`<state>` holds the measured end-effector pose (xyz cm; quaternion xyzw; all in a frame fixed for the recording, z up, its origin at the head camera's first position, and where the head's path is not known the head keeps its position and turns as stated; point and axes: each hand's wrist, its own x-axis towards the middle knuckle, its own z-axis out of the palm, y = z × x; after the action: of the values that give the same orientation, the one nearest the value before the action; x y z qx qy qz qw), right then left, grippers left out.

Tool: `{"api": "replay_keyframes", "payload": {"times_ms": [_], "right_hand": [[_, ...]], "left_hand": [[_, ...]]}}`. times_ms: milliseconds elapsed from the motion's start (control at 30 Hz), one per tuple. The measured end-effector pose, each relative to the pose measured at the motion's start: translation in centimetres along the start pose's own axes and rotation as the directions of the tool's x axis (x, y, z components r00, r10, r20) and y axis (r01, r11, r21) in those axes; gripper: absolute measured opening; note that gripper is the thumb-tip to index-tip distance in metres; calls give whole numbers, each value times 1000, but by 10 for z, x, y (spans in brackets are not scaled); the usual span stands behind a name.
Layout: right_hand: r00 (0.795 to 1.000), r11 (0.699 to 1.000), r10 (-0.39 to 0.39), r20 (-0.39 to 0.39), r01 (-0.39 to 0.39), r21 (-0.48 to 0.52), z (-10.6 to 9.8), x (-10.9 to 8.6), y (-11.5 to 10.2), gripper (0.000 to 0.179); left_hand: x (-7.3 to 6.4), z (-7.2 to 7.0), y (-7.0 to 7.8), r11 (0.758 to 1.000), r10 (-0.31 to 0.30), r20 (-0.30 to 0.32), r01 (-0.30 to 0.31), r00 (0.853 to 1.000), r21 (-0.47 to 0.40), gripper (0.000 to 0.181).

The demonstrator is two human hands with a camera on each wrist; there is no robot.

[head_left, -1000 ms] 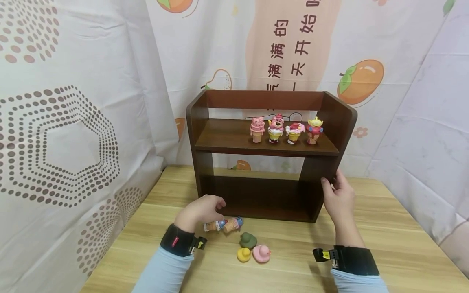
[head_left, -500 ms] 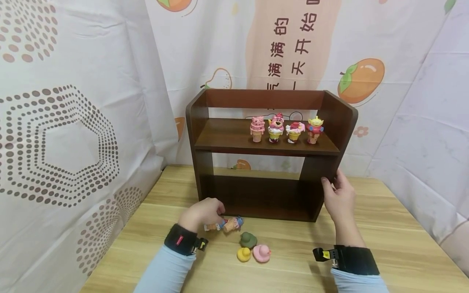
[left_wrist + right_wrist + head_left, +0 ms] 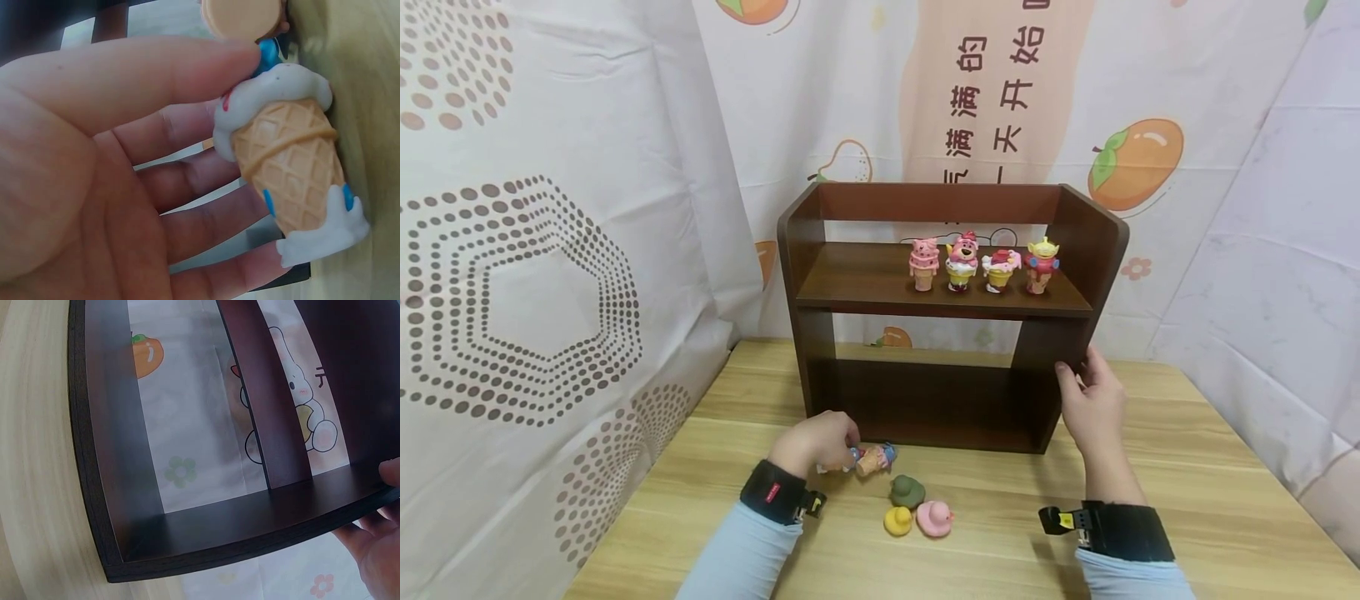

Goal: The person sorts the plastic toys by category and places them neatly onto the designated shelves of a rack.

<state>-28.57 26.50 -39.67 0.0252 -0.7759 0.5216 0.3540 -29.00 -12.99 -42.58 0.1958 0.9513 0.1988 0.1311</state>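
My left hand point(image 3: 818, 439) is low at the table before the shelf's left front corner. Its thumb and fingers are around a toy ice cream cone point(image 3: 289, 147) with white and blue topping, which lies on its side; the thumb is at the blue top. A second toy cone point(image 3: 876, 459) lies just to the right. My right hand point(image 3: 1093, 404) grips the right side panel of the dark brown two-tier shelf point(image 3: 861, 279), thumb on the inner face and fingers outside. In the right wrist view the thumb point(image 3: 391, 472) shows over the panel's edge.
On the upper tier stand a pink cone toy point(image 3: 923, 265), a bear cone toy point(image 3: 962, 262), a pink-and-white cone toy point(image 3: 1000, 271) and an alien cone toy point(image 3: 1041, 267). A green duck point(image 3: 907, 492), yellow duck point(image 3: 898, 521) and pink duck point(image 3: 936, 518) sit on the wooden table point(image 3: 1000, 550).
My left hand has lowered onto the left toy cone, and its fingers have drawn in around it. The right hand stays on the shelf's side panel.
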Motion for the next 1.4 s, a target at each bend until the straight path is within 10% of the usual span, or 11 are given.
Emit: {"api": "replay_keyframes", "payload": {"times_ms": [933,1400], "right_hand": [[1000,1000,7,17,-7,4,-1,1,0,42],[1000,1000,15,26,-14,-23,-1,3,5,43]], "left_hand": [[1,2,-1,1000,-24,-6,24,1000,-7,17],[1,-11,3,992,127,-157,-125,979,26,23]]}}
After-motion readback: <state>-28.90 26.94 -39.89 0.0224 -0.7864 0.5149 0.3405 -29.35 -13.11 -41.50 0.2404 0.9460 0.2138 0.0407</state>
